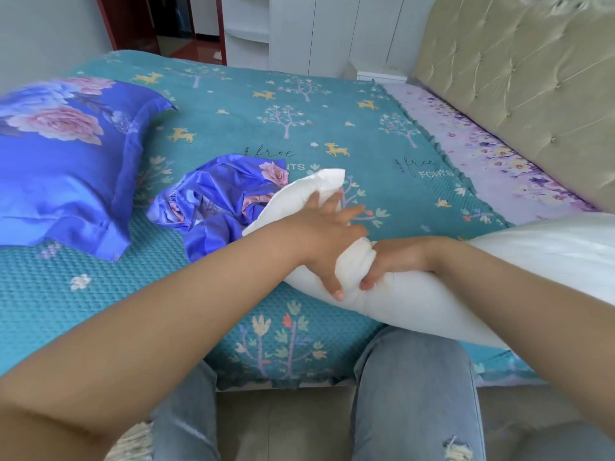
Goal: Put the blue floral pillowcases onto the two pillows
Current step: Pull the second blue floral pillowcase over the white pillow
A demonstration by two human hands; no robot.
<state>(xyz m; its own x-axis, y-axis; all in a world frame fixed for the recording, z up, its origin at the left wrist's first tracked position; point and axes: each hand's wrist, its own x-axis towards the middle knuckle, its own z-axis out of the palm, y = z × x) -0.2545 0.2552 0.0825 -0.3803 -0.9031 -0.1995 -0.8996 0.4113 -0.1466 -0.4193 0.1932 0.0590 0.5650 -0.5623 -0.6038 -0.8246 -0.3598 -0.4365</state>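
A bare white pillow (519,261) stretches from the right edge across the bed toward the middle. My left hand (327,237) grips its narrowed end, thumb below and fingers spread over the top. My right hand (396,261) squeezes the pillow just behind it, fingers curled underneath. A crumpled blue floral pillowcase (219,201) lies on the bed right beside the pillow's tip, partly hidden by it. At the left rests a second pillow (63,161) inside its blue floral pillowcase.
The bed carries a teal cover (299,121) printed with trees and deer. A padded beige headboard (519,81) rises at the right. White cabinets (316,28) stand beyond the bed. My knees in jeans (412,394) are at the bed's near edge.
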